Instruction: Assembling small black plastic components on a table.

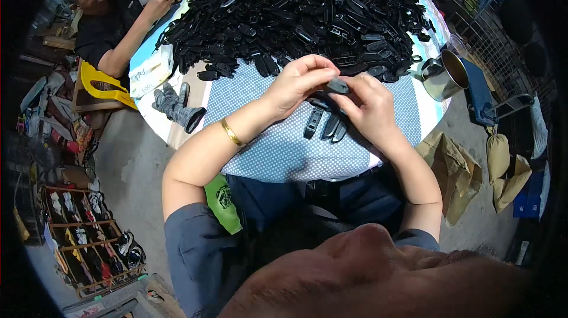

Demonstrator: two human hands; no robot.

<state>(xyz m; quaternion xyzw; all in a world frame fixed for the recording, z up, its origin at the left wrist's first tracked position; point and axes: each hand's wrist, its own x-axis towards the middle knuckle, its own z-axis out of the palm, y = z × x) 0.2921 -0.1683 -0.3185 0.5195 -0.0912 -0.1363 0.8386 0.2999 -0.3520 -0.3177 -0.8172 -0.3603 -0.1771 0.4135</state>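
Observation:
Between my two hands is a small dark plastic piece [337,86], oblong with a rounded end. The thumb and forefinger of my left hand [299,86] pinch it from one side. My right hand [370,105] closes on its other side, fingers curled. Just below, on a patterned grey-blue cloth [248,140], lie several loose black plastic pieces [313,122], close beneath my right hand. Beyond my hands, a large heap of similar black plastic parts [296,16] covers the far part of the round table. My fingers partly hide the held piece.
Left on the table lie a grey glove [180,108] and a white plastic bag [151,72]. A metal mug [445,75] stands at the right edge. Another person [118,19] sits at the far left, hands raised. Brown paper sacks [452,179] lie on the floor at right.

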